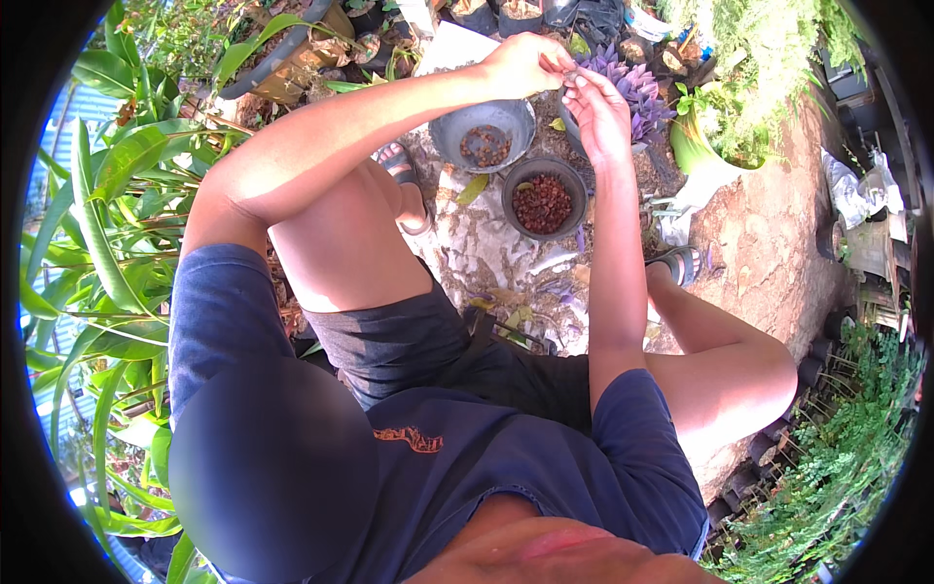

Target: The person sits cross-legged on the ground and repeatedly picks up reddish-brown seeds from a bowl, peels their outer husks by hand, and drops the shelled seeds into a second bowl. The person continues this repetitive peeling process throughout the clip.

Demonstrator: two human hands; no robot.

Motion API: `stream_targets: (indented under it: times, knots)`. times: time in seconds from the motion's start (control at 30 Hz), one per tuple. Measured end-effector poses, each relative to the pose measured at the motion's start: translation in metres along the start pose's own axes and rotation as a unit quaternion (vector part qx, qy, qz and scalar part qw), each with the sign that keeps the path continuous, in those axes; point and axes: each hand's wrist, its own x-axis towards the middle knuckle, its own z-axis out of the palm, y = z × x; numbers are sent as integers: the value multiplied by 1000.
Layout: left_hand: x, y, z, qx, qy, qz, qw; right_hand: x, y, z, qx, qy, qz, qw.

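My left hand [524, 67] reaches across from the left, and its fingertips pinch a small brownish piece [570, 76], too small to identify. The fingertips of my right hand [603, 117] meet it on the same piece. Below my left wrist sits a grey bowl [445, 135] with brown seed-like pieces [485, 146] in its bottom. Nearer to me, a round dark pot [511, 212] holds many reddish-brown seeds or berries [543, 203]. Another dark container [571, 130] is partly hidden behind my right hand.
Purple-leaved plants [646, 102] grow just right of my hands. A white panel [456, 47] stands behind the bowl. Potted plants [519, 14] line the back, and tall leafy plants [120, 175] crowd the left. My sandalled feet flank the bowls on soil and a pale sheet [474, 255].
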Motion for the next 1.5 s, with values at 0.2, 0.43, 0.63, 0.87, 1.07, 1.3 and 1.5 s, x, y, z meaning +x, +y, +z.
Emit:
stream_targets:
  times: [0.2, 0.43, 0.63, 0.87, 1.07, 1.3, 1.5]
  knots:
    - [2, -13, -3, -29, 3, 18, 999, -3, 3, 17, -246, 65, -90, 963]
    - [3, -18, -9, -27, -2, 47, 999, 1, 10, 15, -270, 27, -103, 957]
    - [-2, -20, -9, 11, 18, 27, 999, -1, 7, 24, -195, 23, -94, 976]
    - [-5, -19, -10, 21, 23, -48, 998, 4, 17, 21, -251, 20, -139, 958]
    - [-12, 3, -18, -7, -16, -63, 998, 9, 19, 17, -287, 13, -178, 941]
    - [-10, 6, -17, -46, -8, -87, 995, 3, 12, 24, -224, 29, -135, 965]
    - [-8, -1, -15, -40, 9, -67, 997, 1, 9, 31, -101, 21, -92, 990]
